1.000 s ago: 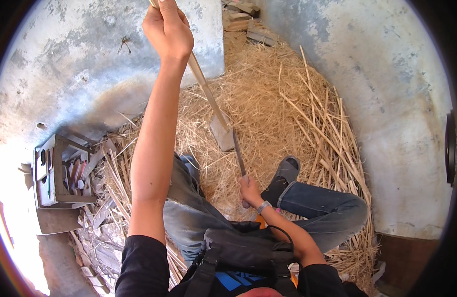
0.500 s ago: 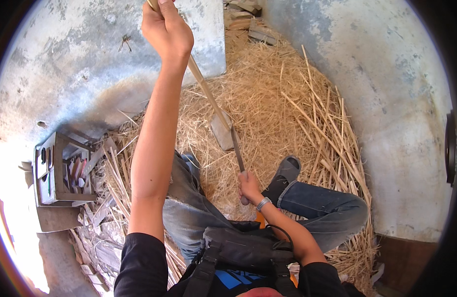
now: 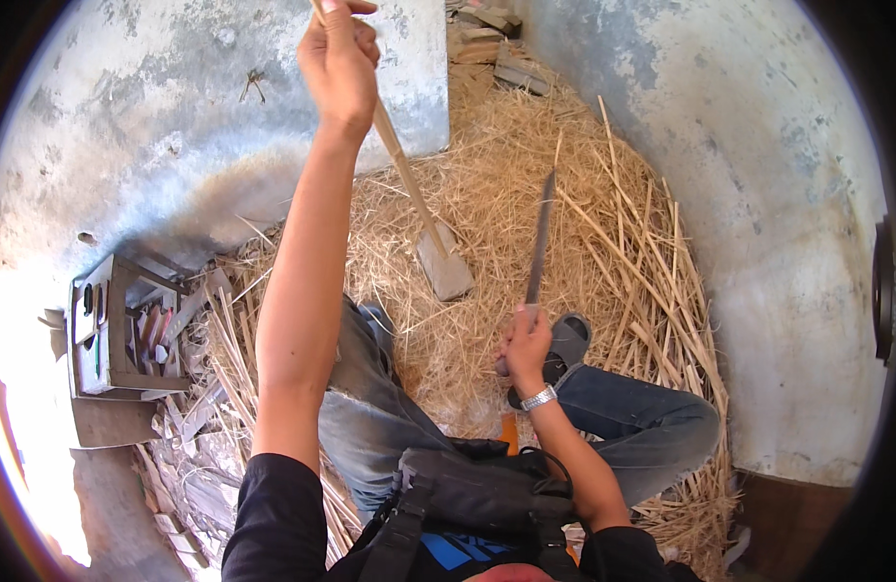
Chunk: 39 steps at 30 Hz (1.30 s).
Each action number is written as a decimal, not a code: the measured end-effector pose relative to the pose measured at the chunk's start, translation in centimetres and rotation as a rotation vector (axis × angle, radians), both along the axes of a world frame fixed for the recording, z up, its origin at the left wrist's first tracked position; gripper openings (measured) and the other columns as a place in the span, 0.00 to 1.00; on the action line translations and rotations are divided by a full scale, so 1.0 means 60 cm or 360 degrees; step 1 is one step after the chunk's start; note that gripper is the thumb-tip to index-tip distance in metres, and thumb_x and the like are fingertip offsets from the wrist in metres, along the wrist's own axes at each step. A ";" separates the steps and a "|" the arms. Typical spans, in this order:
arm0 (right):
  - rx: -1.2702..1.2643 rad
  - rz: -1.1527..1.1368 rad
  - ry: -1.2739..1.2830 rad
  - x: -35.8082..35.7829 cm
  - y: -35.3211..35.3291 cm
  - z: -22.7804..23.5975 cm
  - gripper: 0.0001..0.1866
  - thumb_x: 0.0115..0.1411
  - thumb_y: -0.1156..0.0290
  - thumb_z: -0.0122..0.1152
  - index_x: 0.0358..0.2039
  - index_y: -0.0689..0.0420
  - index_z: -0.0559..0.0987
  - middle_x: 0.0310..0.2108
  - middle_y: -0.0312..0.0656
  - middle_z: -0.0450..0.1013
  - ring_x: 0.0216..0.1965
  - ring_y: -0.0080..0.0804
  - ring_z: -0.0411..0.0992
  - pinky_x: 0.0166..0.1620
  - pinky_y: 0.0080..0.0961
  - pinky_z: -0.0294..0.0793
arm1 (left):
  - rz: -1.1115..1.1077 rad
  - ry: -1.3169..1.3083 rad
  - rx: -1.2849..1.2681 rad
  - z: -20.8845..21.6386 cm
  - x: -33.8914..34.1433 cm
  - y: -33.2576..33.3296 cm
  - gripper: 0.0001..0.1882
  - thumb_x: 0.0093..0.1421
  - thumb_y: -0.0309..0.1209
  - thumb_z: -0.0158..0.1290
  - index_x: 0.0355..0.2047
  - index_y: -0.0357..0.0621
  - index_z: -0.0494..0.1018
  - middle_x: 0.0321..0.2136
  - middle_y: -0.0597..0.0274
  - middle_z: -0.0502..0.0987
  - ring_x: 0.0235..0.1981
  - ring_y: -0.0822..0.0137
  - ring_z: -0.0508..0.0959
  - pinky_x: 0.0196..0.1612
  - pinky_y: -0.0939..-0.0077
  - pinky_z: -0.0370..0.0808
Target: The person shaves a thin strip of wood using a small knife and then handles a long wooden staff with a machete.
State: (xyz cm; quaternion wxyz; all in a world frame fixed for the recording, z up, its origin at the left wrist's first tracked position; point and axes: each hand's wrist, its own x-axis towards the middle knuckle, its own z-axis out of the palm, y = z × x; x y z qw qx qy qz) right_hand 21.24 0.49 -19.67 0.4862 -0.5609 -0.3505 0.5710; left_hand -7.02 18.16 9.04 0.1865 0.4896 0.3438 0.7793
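Mottled grey-white walls (image 3: pixel 778 213) enclose a straw-covered floor (image 3: pixel 487 160), whose far edge is marked by rough flat pieces (image 3: pixel 521 70) and whose right edge is lined with long pale stalks (image 3: pixel 652 281). Near the middle of the floor, a grey block (image 3: pixel 448 276) is laid on the straw. Against its top, toward the block's far edge, the lower end of a pale strip (image 3: pixel 401 165) is set. The strip is held slanting up and leftward by the left hand (image 3: pixel 341 68), whose fingers are closed around it well apart from the block; its upper end is cut off by the top of the view. A long knife (image 3: pixel 541 233) is gripped by its handle in the right hand (image 3: pixel 526 344), which is curled shut around it, to the right of the block and nearer the body. The blade is pointed toward the floor's far edge and is kept apart from strip and block; whether its tip touches straw cannot be told. Loose straw is spread between the block's right edge and the blade, and again between the blade and the stalks. On the near side, room is bounded by the legs (image 3: pixel 642 417), with a dark sandal (image 3: pixel 569 339) just beside the right hand.
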 end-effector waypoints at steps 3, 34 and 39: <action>0.0094 -0.0220 0.0067 0.019 0.022 0.027 0.14 0.74 0.59 0.54 0.41 0.56 0.67 0.18 0.35 0.65 0.11 0.23 0.65 0.14 0.26 0.68 | 0.0059 -0.0033 -0.0055 0.003 -0.002 -0.004 0.25 0.78 0.46 0.39 0.39 0.35 0.73 0.18 0.73 0.60 0.17 0.79 0.58 0.22 0.79 0.54; -0.0211 -0.0464 0.0660 0.076 0.019 0.118 0.07 0.66 0.69 0.61 0.37 0.56 0.73 0.29 0.35 0.69 0.29 0.24 0.70 0.32 0.28 0.74 | -0.0443 -0.0225 -0.0138 -0.034 0.053 0.025 0.25 0.75 0.51 0.47 0.24 0.51 0.60 0.17 0.75 0.56 0.18 0.79 0.52 0.21 0.80 0.50; -0.0226 -0.0277 0.0581 0.073 0.009 0.098 0.08 0.68 0.70 0.57 0.43 0.55 0.69 0.34 0.37 0.66 0.31 0.28 0.68 0.36 0.34 0.74 | -0.0512 -0.0233 -0.0122 -0.035 0.049 0.023 0.26 0.75 0.52 0.46 0.23 0.51 0.59 0.17 0.75 0.55 0.18 0.79 0.51 0.21 0.79 0.48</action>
